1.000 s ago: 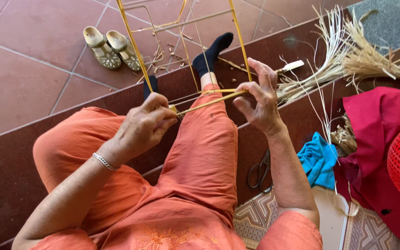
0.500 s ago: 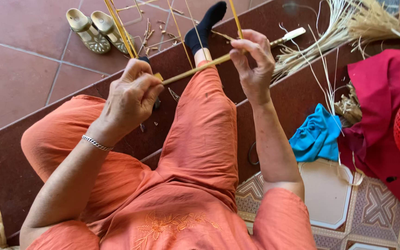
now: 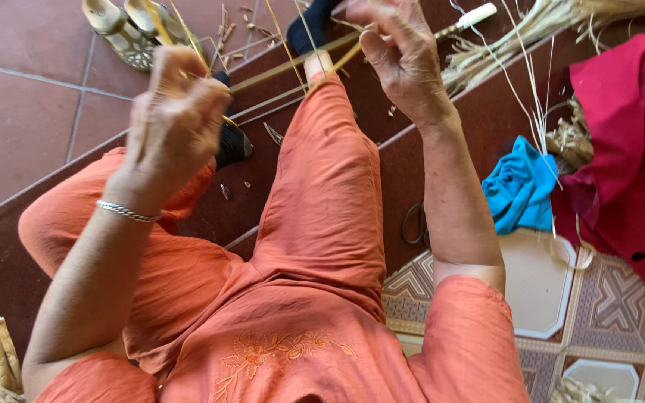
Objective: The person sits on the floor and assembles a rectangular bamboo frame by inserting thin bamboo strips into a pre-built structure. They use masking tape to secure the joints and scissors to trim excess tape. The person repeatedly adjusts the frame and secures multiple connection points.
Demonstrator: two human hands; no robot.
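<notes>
Clearly taut: yellow strips (image 3: 293, 63) stretched across top centre of frame between left hand (image 3: 177, 101), fingers curled shut on them, and right hand (image 3: 401, 52), fingers pinching the other end. Raised for tension. Straw bundle (image 3: 531, 30) upper right, within reach.

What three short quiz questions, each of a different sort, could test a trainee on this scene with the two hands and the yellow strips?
1. True or false: the left hand wears a thin bracelet on its wrist.
2. What lies on the floor beside the right forearm? A) blue cloth B) green bottle C) white cup
3. Fill in: the right hand pinches thin yellow ____ that run across to the left hand.

Key
1. True
2. A
3. strips
</notes>
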